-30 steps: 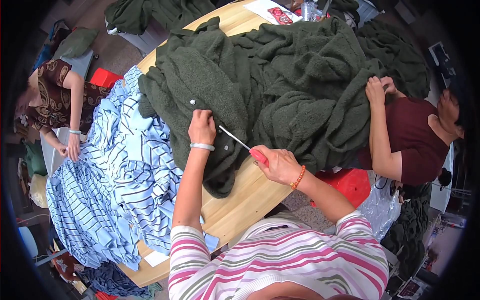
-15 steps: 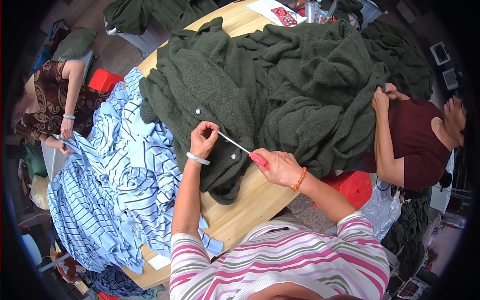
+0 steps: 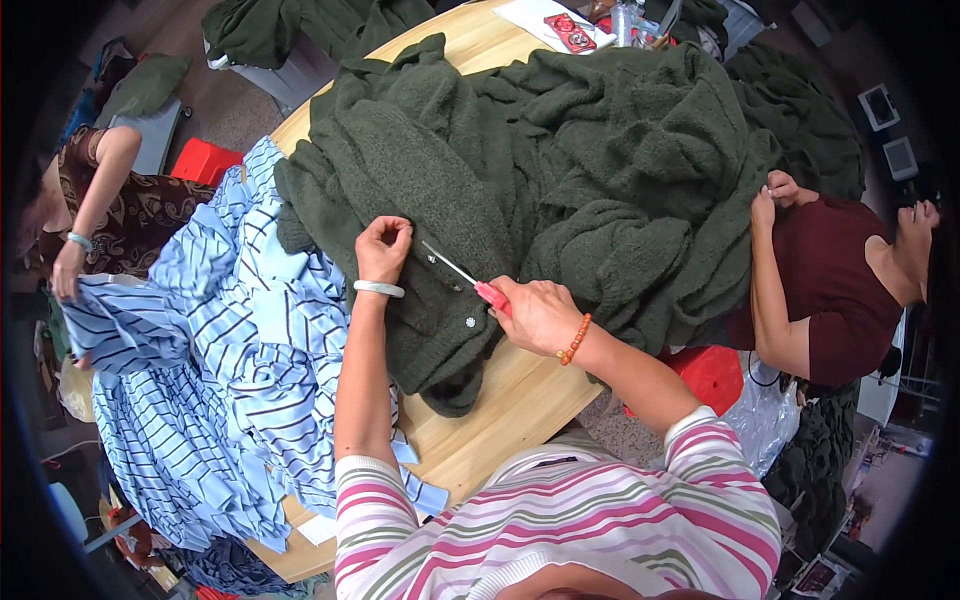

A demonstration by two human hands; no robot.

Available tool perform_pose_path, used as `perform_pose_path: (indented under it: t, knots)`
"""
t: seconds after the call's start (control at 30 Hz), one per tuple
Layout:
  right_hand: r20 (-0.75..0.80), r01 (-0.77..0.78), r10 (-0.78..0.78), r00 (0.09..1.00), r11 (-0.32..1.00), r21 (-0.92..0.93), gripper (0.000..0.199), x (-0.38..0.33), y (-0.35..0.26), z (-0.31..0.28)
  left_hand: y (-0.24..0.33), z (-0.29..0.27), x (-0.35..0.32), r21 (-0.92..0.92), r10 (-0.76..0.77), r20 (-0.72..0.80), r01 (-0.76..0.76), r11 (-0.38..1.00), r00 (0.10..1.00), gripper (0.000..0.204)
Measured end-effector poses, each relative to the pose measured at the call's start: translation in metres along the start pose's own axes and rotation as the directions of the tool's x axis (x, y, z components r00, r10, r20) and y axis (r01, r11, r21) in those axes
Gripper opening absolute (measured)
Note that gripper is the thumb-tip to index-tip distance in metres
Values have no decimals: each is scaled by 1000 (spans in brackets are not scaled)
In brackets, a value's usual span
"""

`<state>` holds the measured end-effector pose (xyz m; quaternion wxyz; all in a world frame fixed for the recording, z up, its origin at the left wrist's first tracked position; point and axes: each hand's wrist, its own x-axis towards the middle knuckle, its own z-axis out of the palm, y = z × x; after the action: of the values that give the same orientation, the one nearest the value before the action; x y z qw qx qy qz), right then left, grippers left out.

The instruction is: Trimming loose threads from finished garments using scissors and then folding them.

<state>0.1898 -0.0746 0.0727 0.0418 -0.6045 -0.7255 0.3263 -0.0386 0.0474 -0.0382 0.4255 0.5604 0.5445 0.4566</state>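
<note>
A dark green fuzzy knit garment lies bunched on the table in front of me, with small whitish sparkly buttons along one edge. Over its left part is my left hand, thumb and fingertips pinched together; whatever is between them is too small to make out. In my right hand I grip what look like scissors, with a pink-red handle and slim metal blades. Their tip points up and left across the knit near a button, a short gap from my left fingers.
Blue striped fabric is heaped on the left, where one person handles it. On the right another person holds the green knit's edge. A red stool stands beside the wooden table; a red card lies at the back.
My left hand has moved left and up, away from the scissors' tip. My right hand has shifted slightly left and up with the scissors. The person on the left has lifted some striped fabric outward.
</note>
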Motion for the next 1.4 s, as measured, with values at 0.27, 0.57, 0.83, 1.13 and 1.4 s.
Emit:
perform_pose_path:
  t: [0.27,0.57,0.83,1.13,1.4]
  knots:
    - [22,48,-49,999,998,44,26,-7,-2,-7,-1,-9,-20,-236,-90,-24,82,968,996,12]
    - [108,17,-6,994,994,-104,24,-59,22,-5,2,24,-84,568,424,157,-433,700,892,31]
    - [-129,99,-85,988,989,109,28,-100,51,7,58,31,-135,668,333,283,-434,605,900,48]
    - [63,-68,67,996,998,11,33,-139,73,21,44,-30,-169,456,157,39,-157,876,987,41]
    - [94,309,-317,944,947,85,28,-121,32,32,216,-20,-224,-147,325,141,-305,941,935,20]
